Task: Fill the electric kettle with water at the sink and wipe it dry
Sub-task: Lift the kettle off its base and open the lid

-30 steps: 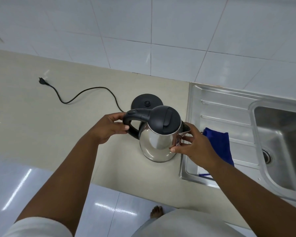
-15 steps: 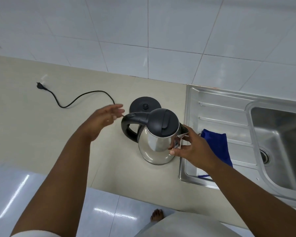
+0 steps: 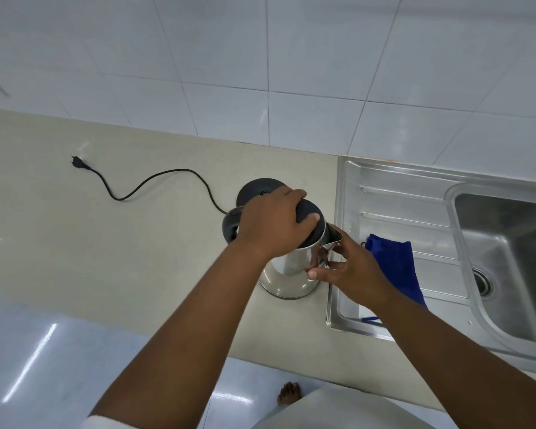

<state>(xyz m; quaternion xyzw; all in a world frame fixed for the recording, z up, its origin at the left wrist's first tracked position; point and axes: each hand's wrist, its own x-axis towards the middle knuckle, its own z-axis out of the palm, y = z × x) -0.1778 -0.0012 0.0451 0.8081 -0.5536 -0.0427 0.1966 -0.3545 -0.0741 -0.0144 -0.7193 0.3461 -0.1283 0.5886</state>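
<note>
Clamping down over the domed black plastic lid (image 3: 310,212) with the left hand (image 3: 273,224), fingers curling round its three-o'clock rim. Bracing the shiny side just under the spout with the right hand (image 3: 350,270), thumb pressing on the steel, other fingers bending in behind the spout.

Bearing everything: a pale beige stone counter (image 3: 75,243). Lying at three o'clock of the kettle, just beside it: a stainless-steel sink unit (image 3: 399,193), drainboard nearer, basin beyond. Standing upright on the counter, not yet at the water: the rounded stainless-steel electric kettle (image 3: 291,270), lid looking seated. Resting on the drainboard near the right wrist: a folded deep-blue cloth (image 3: 393,264). Waiting at twelve o'clock, just behind the kettle: a round black power base (image 3: 257,187), its thin black cord (image 3: 155,184) trailing towards ten o'clock.

Judging the likely trouble: tugging at a stiff lid while bracing only near the spout, so tipping or skidding the kettle against the raised sink edge. Also, the lid giving way suddenly and jerking the left hand up.

Reaching forward from six o'clock with both forearms. Arching the left wrist over the top, palm down. Keeping the right wrist low, palm turning towards the kettle.
</note>
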